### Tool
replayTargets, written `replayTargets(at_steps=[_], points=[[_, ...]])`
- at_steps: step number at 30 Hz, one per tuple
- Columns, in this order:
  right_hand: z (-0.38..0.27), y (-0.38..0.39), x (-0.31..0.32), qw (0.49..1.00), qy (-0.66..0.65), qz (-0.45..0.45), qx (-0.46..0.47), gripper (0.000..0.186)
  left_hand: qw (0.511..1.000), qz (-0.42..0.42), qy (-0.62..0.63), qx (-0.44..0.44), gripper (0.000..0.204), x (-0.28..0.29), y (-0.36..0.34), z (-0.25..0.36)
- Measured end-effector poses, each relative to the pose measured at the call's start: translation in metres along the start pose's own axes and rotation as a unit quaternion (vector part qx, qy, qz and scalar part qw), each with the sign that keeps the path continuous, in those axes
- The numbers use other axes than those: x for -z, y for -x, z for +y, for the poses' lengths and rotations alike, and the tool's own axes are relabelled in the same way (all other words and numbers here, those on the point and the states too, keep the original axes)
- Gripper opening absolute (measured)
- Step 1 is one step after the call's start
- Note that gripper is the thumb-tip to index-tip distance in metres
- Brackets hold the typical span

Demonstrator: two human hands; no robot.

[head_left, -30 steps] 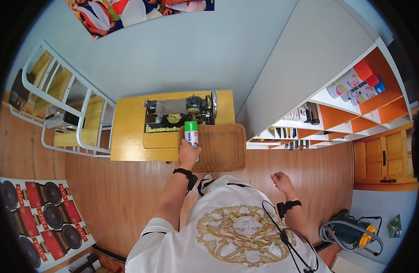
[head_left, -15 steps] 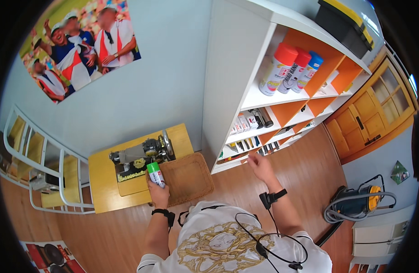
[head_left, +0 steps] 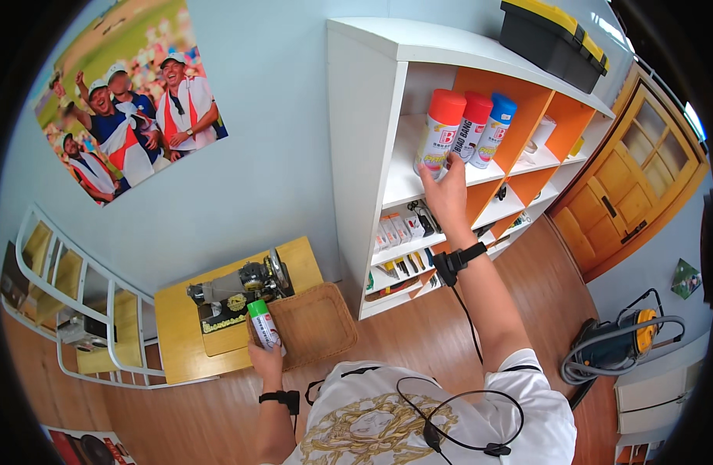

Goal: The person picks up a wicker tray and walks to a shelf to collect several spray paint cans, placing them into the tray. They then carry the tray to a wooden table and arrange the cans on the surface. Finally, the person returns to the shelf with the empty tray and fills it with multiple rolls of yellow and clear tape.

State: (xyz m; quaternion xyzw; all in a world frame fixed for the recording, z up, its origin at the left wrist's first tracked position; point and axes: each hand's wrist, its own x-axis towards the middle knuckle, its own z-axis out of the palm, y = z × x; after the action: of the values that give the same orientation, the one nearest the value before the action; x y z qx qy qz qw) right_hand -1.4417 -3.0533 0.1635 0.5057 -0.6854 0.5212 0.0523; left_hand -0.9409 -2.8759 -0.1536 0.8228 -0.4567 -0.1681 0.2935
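Note:
My left hand [head_left: 265,358] grips a green-capped spray can [head_left: 262,322] at the wicker tray [head_left: 321,322], in front of a black sewing machine [head_left: 240,284] on a yellow wooden table [head_left: 178,341]. My raised right hand [head_left: 444,190] has its fingers around the lower part of the front orange-red-capped spray can [head_left: 440,124] in the top cubby of the white shelving unit [head_left: 360,116]. Just behind it stand a red-capped can [head_left: 475,112] and a blue-capped can [head_left: 496,128], upright on the shelf.
A white metal rack [head_left: 85,294] is left of the table. A black-and-yellow toolbox [head_left: 550,46] sits atop the shelving, whose lower cubbies hold small items. At right are a wooden door [head_left: 627,186] and a vacuum cleaner [head_left: 612,349]. A poster of people [head_left: 132,124] hangs on the wall.
The view has swung up toward the shelving. My right hand has risen from low at my side to the spray cans on the shelf. My left hand still holds the green-capped can.

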Motion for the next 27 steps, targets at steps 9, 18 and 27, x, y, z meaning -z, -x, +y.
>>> replayTargets(at_steps=[9,18,27], points=[[-0.004,-0.021,-0.038,0.995,-0.006,0.087,-0.052,0.086,0.999,0.040,0.033,0.012,0.077,0.033,0.048,-0.024],[-0.020,0.001,-0.011,0.982,-0.174,0.072,-0.014,0.068,0.996,0.081,0.029,-0.020,0.067,0.051,0.040,-0.022],[-0.003,0.189,0.044,0.960,-0.261,-0.091,0.037,0.060,0.994,-0.033,0.102,-0.017,0.043,0.048,0.037,0.003]])
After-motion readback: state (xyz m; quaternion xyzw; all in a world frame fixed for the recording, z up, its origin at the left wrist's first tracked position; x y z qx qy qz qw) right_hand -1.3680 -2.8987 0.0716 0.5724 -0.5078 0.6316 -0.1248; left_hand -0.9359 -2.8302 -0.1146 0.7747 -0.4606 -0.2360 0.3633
